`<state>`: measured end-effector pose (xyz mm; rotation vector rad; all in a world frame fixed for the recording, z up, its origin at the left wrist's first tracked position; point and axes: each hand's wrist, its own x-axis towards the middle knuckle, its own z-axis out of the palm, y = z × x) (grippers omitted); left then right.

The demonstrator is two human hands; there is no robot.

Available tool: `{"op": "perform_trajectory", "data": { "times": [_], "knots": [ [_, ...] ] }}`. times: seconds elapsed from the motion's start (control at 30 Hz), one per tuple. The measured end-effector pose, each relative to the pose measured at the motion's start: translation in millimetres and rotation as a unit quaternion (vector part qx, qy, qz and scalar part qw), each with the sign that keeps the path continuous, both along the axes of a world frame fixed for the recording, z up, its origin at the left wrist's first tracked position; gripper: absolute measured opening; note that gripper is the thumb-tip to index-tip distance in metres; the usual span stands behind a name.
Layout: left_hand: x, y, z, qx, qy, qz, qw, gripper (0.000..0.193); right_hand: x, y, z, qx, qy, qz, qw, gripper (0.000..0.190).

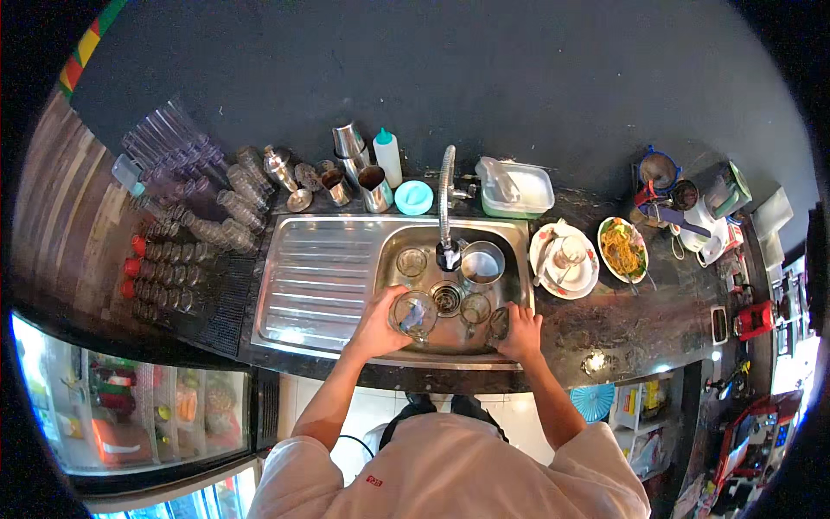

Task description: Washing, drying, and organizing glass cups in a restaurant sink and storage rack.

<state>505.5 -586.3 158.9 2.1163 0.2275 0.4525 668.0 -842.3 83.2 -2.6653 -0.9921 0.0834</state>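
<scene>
Over the left part of the steel sink basin (415, 233), my left hand (379, 326) grips a clear glass mug (415, 313). At the basin's right side my right hand (522, 331) is closed around another glass (498, 323). Between them a glass mug (475, 308) stands in the basin beside the drain strainer (447, 298). Behind these are a further glass (412, 262) on the left and a round metal container (482, 262) on the right. The flexible metal faucet (446, 194) hangs over the basin; whether water runs cannot be told.
A ribbed drainboard (318, 279) adjoins the basin. Steel cups (374, 188), a squeeze bottle (387, 159) and many glasses (240, 201) line the back left. To the right are stacked plates (587, 285), a noodle plate (622, 250) and a blender jar (726, 188). A plastic tub (535, 188) stands behind.
</scene>
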Motion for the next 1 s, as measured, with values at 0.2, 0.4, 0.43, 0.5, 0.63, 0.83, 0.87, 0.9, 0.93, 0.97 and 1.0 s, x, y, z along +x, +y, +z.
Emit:
{"op": "perform_trajectory", "data": {
  "times": [0.2, 0.4, 0.43, 0.5, 0.63, 0.83, 0.87, 0.9, 0.93, 0.97, 1.0],
  "knots": [
    [-4, 0, -8, 0.006, 0.01, 0.011, 1.0, 0.069, -10, 17, -2, -0.138, 0.001, -0.017, 0.99, 0.07],
    [-2, -5, -15, -0.047, 0.041, 0.006, 0.998, 0.071, -6, 25, -5, -0.176, 0.042, -0.031, 0.983, 0.071],
    [0, -8, -12, -0.047, 0.039, 0.002, 0.998, 0.071, -4, 18, -12, -0.176, 0.032, -0.024, 0.984, 0.07],
    [3, -12, -5, -0.094, 0.073, -0.019, 0.993, 0.073, -2, 14, -10, -0.175, 0.021, -0.015, 0.984, 0.07],
    [9, -10, -22, -0.068, 0.067, -0.07, 0.993, 0.076, -1, 24, 49, -0.037, 0.149, 0.037, 0.987, 0.048],
    [26, -18, -23, -0.131, 0.182, -0.213, 0.951, 0.082, -30, 56, 103, 0.004, 0.186, 0.335, 0.924, 0.035],
    [29, -21, -22, -0.119, 0.207, -0.234, 0.942, 0.083, -32, 62, 103, 0.006, 0.186, 0.334, 0.924, 0.035],
    [35, -24, -18, -0.117, 0.208, -0.234, 0.942, 0.083, -32, 67, 103, -0.086, 0.171, 0.355, 0.915, 0.036],
    [40, -27, -13, -0.07, 0.219, -0.243, 0.942, 0.083, -30, 68, 101, -0.178, 0.154, 0.373, 0.898, 0.038],
    [45, -31, -10, -0.023, 0.229, -0.251, 0.94, 0.083, -23, 66, 97, -0.177, 0.154, 0.373, 0.898, 0.038],
    [45, -31, -12, -0.022, 0.23, -0.245, 0.941, 0.083, -17, 66, 97, -0.154, 0.178, 0.387, 0.892, 0.038]
  ]
}}
